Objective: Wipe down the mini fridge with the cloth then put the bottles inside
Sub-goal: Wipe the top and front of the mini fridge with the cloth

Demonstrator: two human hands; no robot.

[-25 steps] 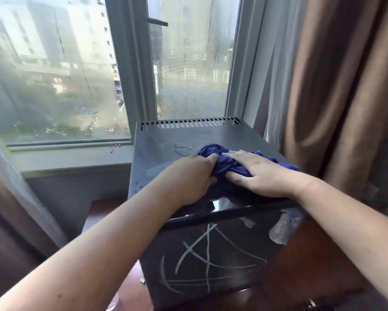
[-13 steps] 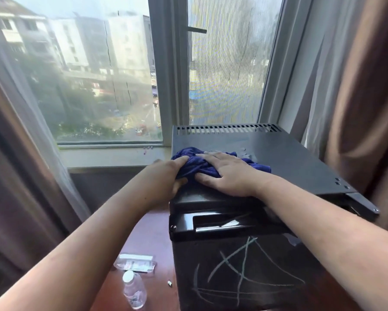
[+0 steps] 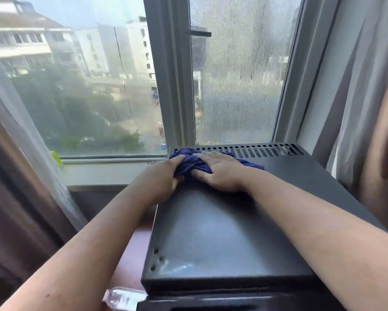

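Head view, largest first: the mini fridge (image 3: 222,232) stands against the window (image 3: 98,86), its flat top bare toward the front. The blue cloth (image 3: 194,163) lies bunched at the rear left corner beside the vents. The left hand (image 3: 164,178) grips its edge; the right hand (image 3: 220,173) presses flat, spreading pressure for wiping. Half a second ago the cloth was nearer the front edge. A bottle (image 3: 123,298) waits on the bench (image 3: 130,254).

reddish wooden table (image 3: 130,254) carries the mini fridge (image 3: 222,239) and bottle (image 3: 123,298).
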